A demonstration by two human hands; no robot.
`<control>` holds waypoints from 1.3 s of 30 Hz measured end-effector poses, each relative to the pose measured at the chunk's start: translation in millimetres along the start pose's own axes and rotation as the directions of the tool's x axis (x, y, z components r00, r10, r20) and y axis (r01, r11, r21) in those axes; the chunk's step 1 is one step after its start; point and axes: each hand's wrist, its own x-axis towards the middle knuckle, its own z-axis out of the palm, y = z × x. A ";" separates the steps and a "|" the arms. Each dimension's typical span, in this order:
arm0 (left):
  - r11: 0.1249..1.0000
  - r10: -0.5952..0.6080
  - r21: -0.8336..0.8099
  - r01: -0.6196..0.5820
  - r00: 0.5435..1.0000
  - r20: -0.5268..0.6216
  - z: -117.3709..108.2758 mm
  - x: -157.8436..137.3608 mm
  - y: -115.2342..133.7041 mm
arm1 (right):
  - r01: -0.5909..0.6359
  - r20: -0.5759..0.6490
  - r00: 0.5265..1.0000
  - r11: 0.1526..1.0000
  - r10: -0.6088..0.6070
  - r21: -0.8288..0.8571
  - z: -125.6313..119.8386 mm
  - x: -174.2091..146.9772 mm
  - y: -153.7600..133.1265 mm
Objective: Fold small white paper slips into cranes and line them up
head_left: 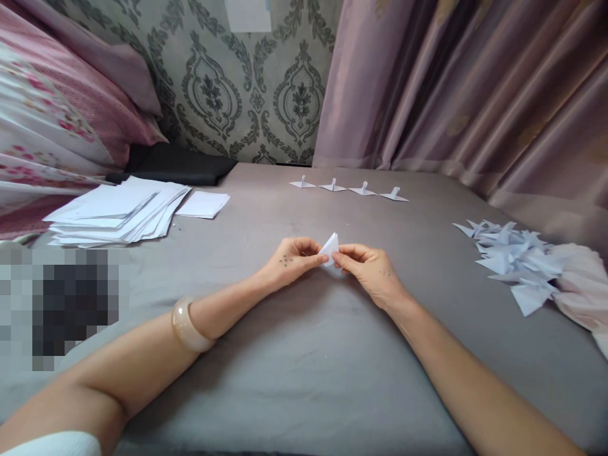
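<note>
Between my two hands, a small piece of folded white paper (331, 246) is held just above the grey sheet, its pointed tip upward. My left hand (295, 258) pinches its left edge between thumb and fingers. On the other side, my right hand (365, 265) pinches the lower right edge, thumb in front. The fingers behind the paper are partly hidden.
A grey sheet (285, 354) covers the surface. Stacked white paper (118, 212) and a smaller stack (203, 204) lie left, near a black item (180, 163). Several folded paper birds (365, 189) stand in a row behind; a pile of folded paper pieces (517, 256) lies right.
</note>
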 end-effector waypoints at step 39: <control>0.451 0.213 0.881 -0.144 0.976 0.050 0.1 10.6 -6.8 | 0.639 0.611 0.753 0.051 -0.244 -0.768 1.2 0.2 1.5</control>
